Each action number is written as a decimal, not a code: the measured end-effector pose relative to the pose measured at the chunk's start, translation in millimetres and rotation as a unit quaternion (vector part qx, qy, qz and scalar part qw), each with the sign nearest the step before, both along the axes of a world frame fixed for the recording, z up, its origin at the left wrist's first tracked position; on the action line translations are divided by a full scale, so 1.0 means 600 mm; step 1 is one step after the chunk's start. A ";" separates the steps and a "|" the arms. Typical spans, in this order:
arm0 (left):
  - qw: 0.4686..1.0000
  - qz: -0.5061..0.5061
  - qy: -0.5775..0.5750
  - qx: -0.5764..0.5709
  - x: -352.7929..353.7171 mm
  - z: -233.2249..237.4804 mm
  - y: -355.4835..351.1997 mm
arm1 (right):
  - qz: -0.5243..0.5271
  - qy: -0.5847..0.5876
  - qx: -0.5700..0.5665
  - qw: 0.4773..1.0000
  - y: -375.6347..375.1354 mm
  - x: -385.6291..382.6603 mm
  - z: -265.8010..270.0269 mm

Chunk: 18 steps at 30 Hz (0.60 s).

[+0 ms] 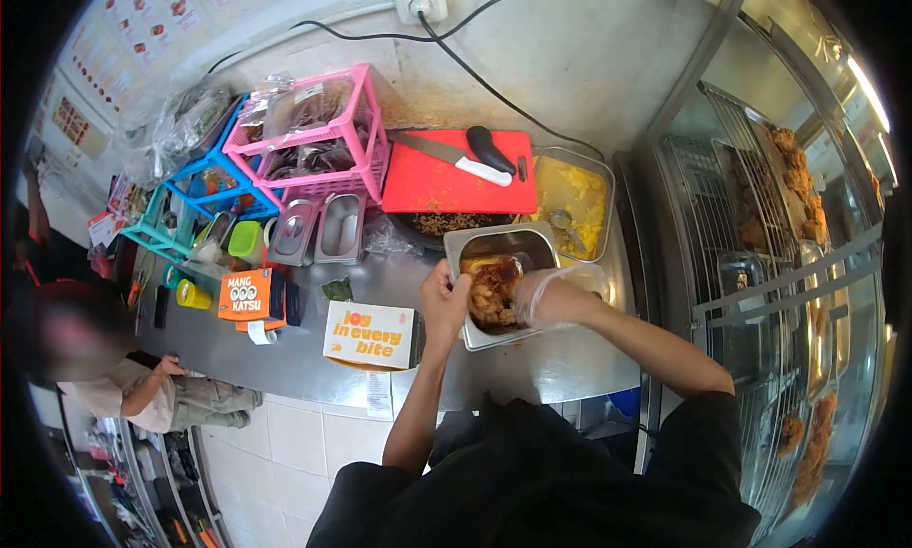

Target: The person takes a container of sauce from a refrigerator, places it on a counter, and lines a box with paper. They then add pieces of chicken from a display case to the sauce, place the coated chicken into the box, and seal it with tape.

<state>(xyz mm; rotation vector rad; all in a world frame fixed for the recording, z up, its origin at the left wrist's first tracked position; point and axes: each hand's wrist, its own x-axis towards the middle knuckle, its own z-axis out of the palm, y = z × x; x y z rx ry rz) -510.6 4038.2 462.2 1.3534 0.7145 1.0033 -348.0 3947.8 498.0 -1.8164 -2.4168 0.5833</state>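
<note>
A deep steel food pan (522, 242) stands tilted on the counter, with sauce-coated pieces of food, perhaps chicken (494, 301), inside. Dark red sauce (490, 269) lies on top of them. My left hand (445, 301) grips the pan's left rim, thumb over the edge. My right hand (551, 299), in a clear plastic glove, reaches over the right side into the pan against the food. Its fingertips are blurred by the glove and partly hidden. Left of my left hand is a white box (370, 333) lettered "joy in every bite".
Behind the pan lie a red cutting board (456, 182) with knives and a tray of yellow food (573, 192). Pink baskets (309, 130), steel containers (339, 227) and an orange box (252, 296) stand left. A glass display case (760, 263) borders the right; another person (142, 387) is at left.
</note>
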 end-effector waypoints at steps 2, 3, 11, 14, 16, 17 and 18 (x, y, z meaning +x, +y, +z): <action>1.000 -0.007 -0.002 -0.025 -0.011 0.009 0.000 | 0.008 0.100 0.005 0.995 0.000 0.027 0.017; 0.999 -0.008 -0.005 -0.050 -0.015 0.016 0.003 | 0.022 0.197 0.012 0.980 0.003 0.037 0.028; 0.997 -0.027 -0.020 -0.071 0.006 0.005 0.004 | -0.142 -0.096 0.111 0.979 -0.026 -0.057 0.095; 0.998 -0.060 -0.006 -0.035 0.009 0.010 0.000 | -0.223 -0.089 0.103 0.965 -0.011 -0.030 0.105; 0.997 -0.070 0.014 -0.026 0.011 0.004 0.005 | -0.288 -0.102 0.058 0.950 -0.005 -0.042 0.080; 0.996 -0.076 0.034 -0.016 0.015 0.009 0.007 | -0.192 -0.090 0.104 0.972 -0.005 -0.046 0.054; 0.998 -0.065 0.016 -0.020 0.016 0.015 0.003 | -0.179 -0.061 0.125 0.974 -0.012 -0.032 0.040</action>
